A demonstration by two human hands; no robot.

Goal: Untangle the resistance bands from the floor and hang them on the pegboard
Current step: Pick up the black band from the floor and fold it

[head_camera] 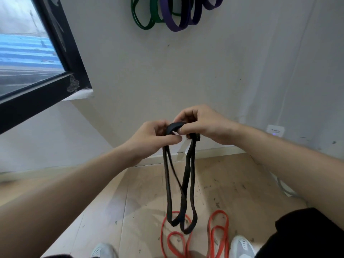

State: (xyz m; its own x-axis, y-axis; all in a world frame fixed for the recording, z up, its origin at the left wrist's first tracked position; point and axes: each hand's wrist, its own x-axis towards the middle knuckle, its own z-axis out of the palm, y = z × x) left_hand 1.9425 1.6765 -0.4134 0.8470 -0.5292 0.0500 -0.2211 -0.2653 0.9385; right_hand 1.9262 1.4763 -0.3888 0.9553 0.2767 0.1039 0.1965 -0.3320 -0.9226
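Observation:
A black resistance band (186, 185) hangs in folded loops from both my hands in front of the wall. My left hand (151, 137) pinches its top from the left, and my right hand (202, 125) grips the same bunched top from the right. The loops dangle down to just above the floor. Red bands (217, 231) lie in curls on the wooden floor between my shoes. High on the wall hang green bands (143, 19) and purple bands (178, 17); their hooks are cut off by the frame's top edge.
A dark-framed window (61, 58) fills the upper left, with its sill jutting out. A white socket box (275, 130) and cable sit low on the wall at right. My white shoes (242, 246) stand at the bottom. The floor is scuffed pale wood.

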